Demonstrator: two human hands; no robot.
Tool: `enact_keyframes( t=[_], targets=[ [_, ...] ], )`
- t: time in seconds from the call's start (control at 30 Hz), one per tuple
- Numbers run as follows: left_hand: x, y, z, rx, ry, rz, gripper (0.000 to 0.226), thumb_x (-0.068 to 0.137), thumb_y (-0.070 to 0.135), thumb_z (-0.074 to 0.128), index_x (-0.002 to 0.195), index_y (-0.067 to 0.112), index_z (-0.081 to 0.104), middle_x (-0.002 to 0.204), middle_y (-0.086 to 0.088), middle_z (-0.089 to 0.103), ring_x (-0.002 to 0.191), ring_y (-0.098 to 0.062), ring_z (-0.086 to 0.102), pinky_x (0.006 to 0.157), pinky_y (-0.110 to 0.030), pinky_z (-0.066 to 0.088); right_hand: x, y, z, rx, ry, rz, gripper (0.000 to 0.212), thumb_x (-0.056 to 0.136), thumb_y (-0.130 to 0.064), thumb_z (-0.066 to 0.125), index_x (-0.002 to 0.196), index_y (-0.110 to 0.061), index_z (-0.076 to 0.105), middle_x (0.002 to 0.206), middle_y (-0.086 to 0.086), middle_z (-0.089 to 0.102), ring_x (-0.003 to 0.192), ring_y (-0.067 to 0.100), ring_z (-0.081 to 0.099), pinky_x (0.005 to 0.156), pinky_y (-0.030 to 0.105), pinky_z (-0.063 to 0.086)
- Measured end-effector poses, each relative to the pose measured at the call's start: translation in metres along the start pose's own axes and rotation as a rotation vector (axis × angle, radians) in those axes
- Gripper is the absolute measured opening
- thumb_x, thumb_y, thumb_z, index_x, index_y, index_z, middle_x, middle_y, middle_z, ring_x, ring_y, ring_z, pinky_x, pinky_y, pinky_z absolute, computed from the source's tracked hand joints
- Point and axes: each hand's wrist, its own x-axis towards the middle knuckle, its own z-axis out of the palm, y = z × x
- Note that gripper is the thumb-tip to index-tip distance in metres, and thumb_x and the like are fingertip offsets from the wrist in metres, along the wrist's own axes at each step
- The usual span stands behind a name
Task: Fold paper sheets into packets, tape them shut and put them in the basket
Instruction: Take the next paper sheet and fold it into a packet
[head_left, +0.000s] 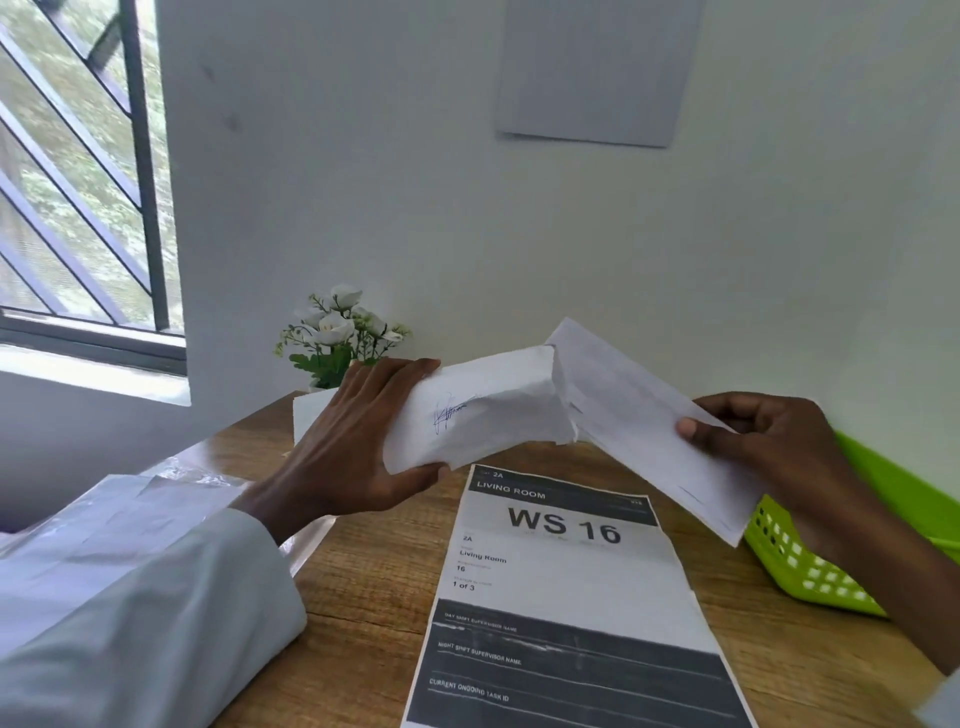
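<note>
My left hand (358, 441) grips a thick white folded paper packet (483, 410) with a blue scribble on it, held in the air above the table. My right hand (769, 441) pinches a flatter folded white sheet (639, 415) by its right end; its left end meets the packet near the middle. The green perforated basket (800, 566) stands at the right edge of the table, partly hidden behind my right arm and the sheet.
A printed sheet reading "WS 16" (561, 597) lies flat on the wooden table (363, 597) in front of me. A white pot of white flowers (337, 338) stands at the back. Clear plastic wrapping with paper (156, 499) lies at the left, by the window.
</note>
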Motion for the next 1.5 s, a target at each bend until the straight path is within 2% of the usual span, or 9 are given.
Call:
enact_keyframes(
  t=[0.07, 0.2, 0.43, 0.77, 0.93, 1.1, 1.3, 1.4, 1.5],
  targets=[
    [-0.001, -0.004, 0.002, 0.003, 0.004, -0.038, 0.096, 0.066, 0.062, 0.074, 0.142, 0.018, 0.035, 0.134, 0.001, 0.042, 0.114, -0.017, 0.041, 0.09, -0.031, 0.042, 0.0, -0.004, -0.003, 0.037, 0.024, -0.003, 0.012, 0.076, -0.009, 0.079, 0.088, -0.012, 0.077, 0.084, 0.004, 0.078, 0.072, 0.012, 0.068, 0.061, 0.014, 0.053],
    [-0.004, -0.01, 0.005, -0.023, -0.004, -0.093, 0.098, 0.066, 0.063, 0.074, 0.144, 0.02, 0.032, 0.135, 0.002, 0.041, 0.116, -0.016, 0.039, 0.093, -0.034, 0.044, 0.0, -0.011, -0.011, 0.092, 0.064, -0.032, 0.014, 0.076, -0.005, 0.077, 0.088, -0.012, 0.076, 0.086, -0.001, 0.077, 0.067, 0.005, 0.068, 0.059, 0.011, 0.053],
    [-0.004, -0.012, 0.006, -0.021, -0.015, -0.077, 0.099, 0.067, 0.061, 0.074, 0.145, 0.021, 0.03, 0.136, 0.002, 0.038, 0.117, -0.017, 0.038, 0.096, -0.035, 0.041, -0.004, -0.014, -0.012, 0.041, -0.072, -0.014, 0.012, 0.076, -0.004, 0.076, 0.086, -0.011, 0.078, 0.08, 0.004, 0.078, 0.066, 0.008, 0.068, 0.058, 0.015, 0.053],
    [-0.005, -0.012, 0.005, -0.058, -0.015, -0.113, 0.099, 0.067, 0.065, 0.071, 0.146, 0.022, 0.028, 0.136, 0.003, 0.037, 0.117, -0.013, 0.037, 0.091, -0.033, 0.041, -0.004, -0.016, -0.019, 0.076, -0.037, -0.044, 0.016, 0.075, 0.0, 0.075, 0.078, -0.016, 0.077, 0.075, 0.001, 0.078, 0.062, 0.006, 0.068, 0.056, 0.012, 0.054],
    [-0.003, -0.008, 0.003, -0.066, -0.041, -0.046, 0.101, 0.067, 0.063, 0.074, 0.146, 0.019, 0.029, 0.137, 0.002, 0.037, 0.119, -0.016, 0.038, 0.092, -0.033, 0.045, -0.004, -0.012, -0.017, -0.058, -0.087, -0.043, 0.013, 0.077, -0.004, 0.077, 0.088, -0.01, 0.078, 0.083, 0.005, 0.078, 0.07, 0.009, 0.07, 0.061, 0.015, 0.054],
    [-0.002, -0.005, 0.005, 0.03, -0.11, 0.065, 0.103, 0.067, 0.067, 0.071, 0.147, 0.018, 0.029, 0.136, -0.001, 0.039, 0.118, -0.019, 0.04, 0.096, -0.033, 0.043, -0.005, -0.014, -0.018, -0.225, -0.166, -0.092, 0.019, 0.078, -0.003, 0.077, 0.084, -0.021, 0.077, 0.08, -0.016, 0.077, 0.067, -0.009, 0.067, 0.06, 0.003, 0.048],
    [-0.002, -0.007, 0.006, 0.096, -0.163, 0.085, 0.106, 0.066, 0.07, 0.069, 0.148, 0.019, 0.025, 0.137, -0.002, 0.038, 0.119, -0.019, 0.037, 0.098, -0.032, 0.036, -0.001, -0.012, -0.025, -0.332, -0.221, -0.097, 0.025, 0.078, -0.003, 0.077, 0.08, -0.028, 0.075, 0.071, -0.027, 0.072, 0.065, -0.015, 0.063, 0.06, 0.0, 0.044],
    [-0.003, -0.007, 0.006, 0.099, -0.189, 0.086, 0.106, 0.067, 0.072, 0.066, 0.149, 0.02, 0.023, 0.139, -0.002, 0.037, 0.12, -0.018, 0.037, 0.1, -0.034, 0.037, -0.001, -0.013, -0.03, -0.385, -0.302, -0.078, 0.026, 0.079, -0.006, 0.076, 0.081, -0.033, 0.075, 0.076, -0.021, 0.075, 0.072, -0.006, 0.069, 0.06, 0.003, 0.047],
    [-0.003, -0.007, 0.004, 0.08, -0.186, 0.067, 0.105, 0.068, 0.072, 0.065, 0.149, 0.02, 0.024, 0.139, -0.001, 0.037, 0.121, -0.02, 0.038, 0.1, -0.038, 0.042, -0.001, -0.014, -0.034, -0.411, -0.396, -0.039, 0.022, 0.08, -0.008, 0.076, 0.088, -0.028, 0.078, 0.083, -0.011, 0.078, 0.072, 0.0, 0.07, 0.061, 0.007, 0.049]
  ],
)
